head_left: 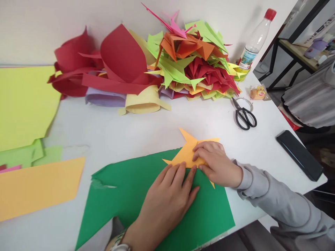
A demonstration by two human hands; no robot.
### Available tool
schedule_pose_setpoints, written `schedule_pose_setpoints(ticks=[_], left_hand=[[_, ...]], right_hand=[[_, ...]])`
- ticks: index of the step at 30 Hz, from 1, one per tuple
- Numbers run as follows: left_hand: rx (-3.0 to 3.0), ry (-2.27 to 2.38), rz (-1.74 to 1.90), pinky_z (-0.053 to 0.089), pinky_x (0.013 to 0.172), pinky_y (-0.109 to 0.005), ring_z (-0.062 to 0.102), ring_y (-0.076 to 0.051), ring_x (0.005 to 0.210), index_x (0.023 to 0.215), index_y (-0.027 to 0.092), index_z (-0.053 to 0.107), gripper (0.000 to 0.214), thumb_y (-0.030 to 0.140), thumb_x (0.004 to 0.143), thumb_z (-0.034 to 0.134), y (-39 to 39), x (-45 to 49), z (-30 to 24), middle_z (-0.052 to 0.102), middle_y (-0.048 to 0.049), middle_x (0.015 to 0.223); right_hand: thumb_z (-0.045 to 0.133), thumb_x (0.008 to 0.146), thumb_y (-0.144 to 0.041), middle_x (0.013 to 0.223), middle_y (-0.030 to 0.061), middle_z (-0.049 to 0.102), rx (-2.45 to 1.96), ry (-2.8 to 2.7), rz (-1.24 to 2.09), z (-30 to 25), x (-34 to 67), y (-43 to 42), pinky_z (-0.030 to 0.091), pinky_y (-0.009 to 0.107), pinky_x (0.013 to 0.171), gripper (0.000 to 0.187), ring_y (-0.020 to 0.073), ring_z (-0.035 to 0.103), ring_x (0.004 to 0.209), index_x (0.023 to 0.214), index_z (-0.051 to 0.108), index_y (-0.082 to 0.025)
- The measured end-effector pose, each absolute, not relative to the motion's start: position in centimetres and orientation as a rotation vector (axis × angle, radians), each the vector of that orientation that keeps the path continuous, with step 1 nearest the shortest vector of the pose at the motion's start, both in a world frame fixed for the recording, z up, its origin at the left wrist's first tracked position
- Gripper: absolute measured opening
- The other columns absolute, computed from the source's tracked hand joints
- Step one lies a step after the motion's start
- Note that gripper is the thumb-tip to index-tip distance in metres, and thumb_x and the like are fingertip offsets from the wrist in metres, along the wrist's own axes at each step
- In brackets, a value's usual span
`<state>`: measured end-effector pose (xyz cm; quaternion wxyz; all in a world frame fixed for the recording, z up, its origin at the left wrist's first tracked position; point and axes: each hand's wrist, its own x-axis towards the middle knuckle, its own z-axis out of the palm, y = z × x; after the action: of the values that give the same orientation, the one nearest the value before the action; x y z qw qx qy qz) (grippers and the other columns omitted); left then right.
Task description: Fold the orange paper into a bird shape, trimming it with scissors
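A folded orange paper piece point(186, 150) with several pointed tips lies at the upper right edge of a green sheet point(125, 195). My left hand point(167, 195) rests flat with its fingers stretched out, the fingertips pressing along the paper's near edge. Curled over the right part of the same paper is my right hand point(217, 164), thumb and fingers drawn together on it. The right hand and its fingers hide the paper's middle and right side.
Behind stand rolled red sheets point(123, 55) and a pile of folded paper stars point(193, 66). Black-handled scissors point(244, 116), a tape roll point(248, 104), a wrapped snack point(258, 93), a bottle point(255, 45) and a phone point(299, 155) lie or stand rightward. Yellow point(23, 104) and orange sheets point(39, 188) lie left.
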<state>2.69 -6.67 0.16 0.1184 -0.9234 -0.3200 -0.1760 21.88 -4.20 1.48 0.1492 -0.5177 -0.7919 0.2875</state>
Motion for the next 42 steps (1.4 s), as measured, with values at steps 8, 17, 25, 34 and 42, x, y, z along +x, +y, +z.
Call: schedule_pose_setpoints(ticks=[8, 17, 25, 34, 42], left_hand=[[-2.676, -0.922, -0.505, 0.050, 0.082, -0.043, 0.063, -0.030, 0.091, 0.104, 0.002, 0.068, 0.031, 0.023, 0.091, 0.049, -6.5, 2.7, -0.1, 0.069, -0.0193, 0.099], [-2.652, -0.916, -0.454, 0.049, 0.083, -0.044, 0.064, -0.030, 0.093, 0.108, 0.000, 0.067, 0.033, 0.022, 0.092, 0.047, -6.6, 2.5, -0.2, 0.070, -0.0212, 0.104], [-2.620, -0.976, -0.456, 0.050, 0.085, -0.045, 0.064, -0.033, 0.102, 0.107, 0.001, 0.068, 0.034, 0.024, 0.092, 0.048, -6.8, 2.3, -0.2, 0.069, -0.0223, 0.111], [-2.637, -1.001, -0.470, 0.050, 0.094, -0.049, 0.059, -0.037, 0.116, 0.105, 0.004, 0.069, 0.029, 0.022, 0.091, 0.051, -6.2, 1.5, -0.1, 0.066, -0.0205, 0.122], [-2.633, -1.020, -0.466, 0.052, 0.091, -0.051, 0.061, -0.039, 0.114, 0.100, 0.007, 0.072, 0.024, 0.017, 0.089, 0.053, -5.9, 1.0, 0.3, 0.068, -0.0186, 0.121]], right_hand=[[0.054, 0.077, -0.005, 0.124, 0.0062, 0.056, -1.489, -2.281, 0.852, 1.9, 21.8, -4.2, 0.030, 0.045, 0.101, 0.027, 0.0242, 0.044, 0.122, 0.098, 0.056, -0.022], [0.053, 0.078, -0.006, 0.124, 0.0058, 0.056, -1.490, -2.289, 0.850, 1.9, 21.8, -4.3, 0.030, 0.044, 0.102, 0.026, 0.0238, 0.044, 0.121, 0.098, 0.059, -0.021], [0.053, 0.081, -0.006, 0.124, 0.0060, 0.055, -1.490, -2.313, 0.811, 1.8, 21.8, -4.4, 0.030, 0.045, 0.102, 0.025, 0.0234, 0.045, 0.120, 0.097, 0.062, -0.022], [0.056, 0.086, -0.009, 0.124, 0.0043, 0.056, -1.451, -2.350, 0.728, 1.3, 21.9, -4.5, 0.033, 0.045, 0.100, 0.033, 0.0241, 0.046, 0.117, 0.103, 0.071, -0.032], [0.060, 0.083, -0.012, 0.123, 0.0061, 0.060, -1.326, -2.401, 0.561, 1.0, 22.2, -4.9, 0.035, 0.046, 0.093, 0.034, 0.0260, 0.048, 0.109, 0.103, 0.075, -0.035]])
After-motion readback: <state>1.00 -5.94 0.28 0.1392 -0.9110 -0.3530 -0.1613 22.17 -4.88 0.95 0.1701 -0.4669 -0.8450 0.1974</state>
